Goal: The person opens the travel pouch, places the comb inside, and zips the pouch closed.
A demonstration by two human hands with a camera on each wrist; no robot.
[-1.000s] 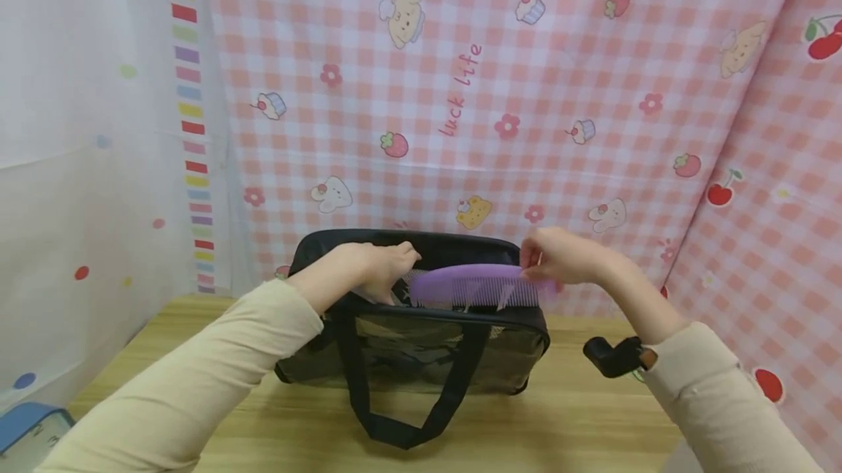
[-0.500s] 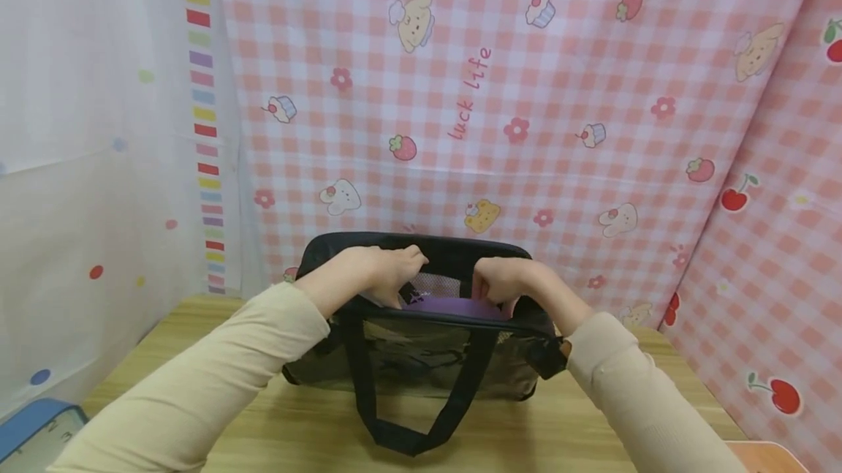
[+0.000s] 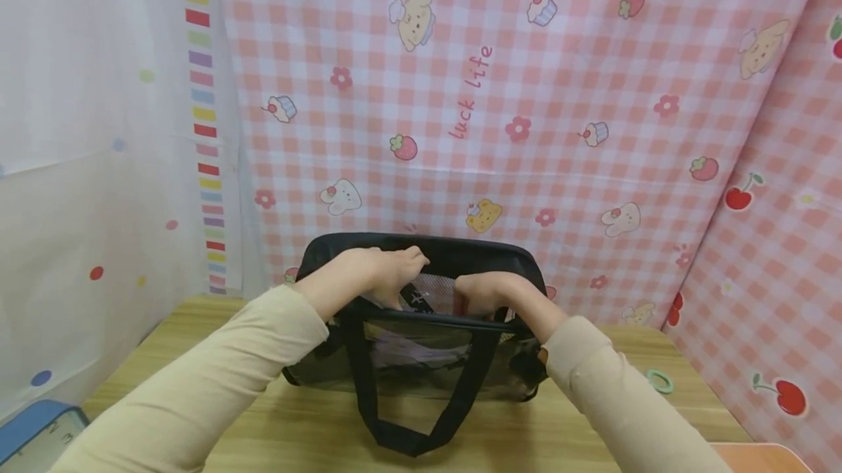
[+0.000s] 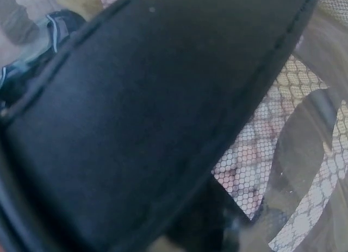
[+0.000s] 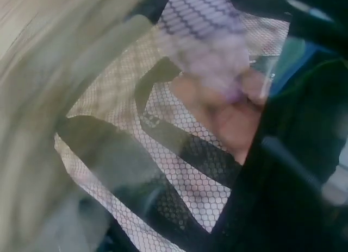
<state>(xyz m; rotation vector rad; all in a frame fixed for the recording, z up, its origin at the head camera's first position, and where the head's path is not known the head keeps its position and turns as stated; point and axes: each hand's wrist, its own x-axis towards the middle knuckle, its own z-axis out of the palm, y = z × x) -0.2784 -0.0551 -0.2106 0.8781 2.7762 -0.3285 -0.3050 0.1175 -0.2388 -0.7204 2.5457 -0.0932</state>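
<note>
A black bag with a see-through front stands unzipped on the wooden table. My left hand lies across the left of its mouth, fingers spread toward the back rim and thumb down by the front rim. My right hand reaches into the right side of the mouth, its fingertips hidden behind the front rim in the head view. In the right wrist view my right fingers pinch a purple comb inside the bag, seen through the clear panel. Black material and mesh fill the left wrist view.
The bag's black handle droops forward onto the table. A green ring lies to the right, near an orange-topped object. A blue-rimmed clock sits at the lower left. Patterned cloth hangs behind.
My right hand has carried the purple comb left and down from above the bag's right end into its mouth. The left hand stays at the mouth.
</note>
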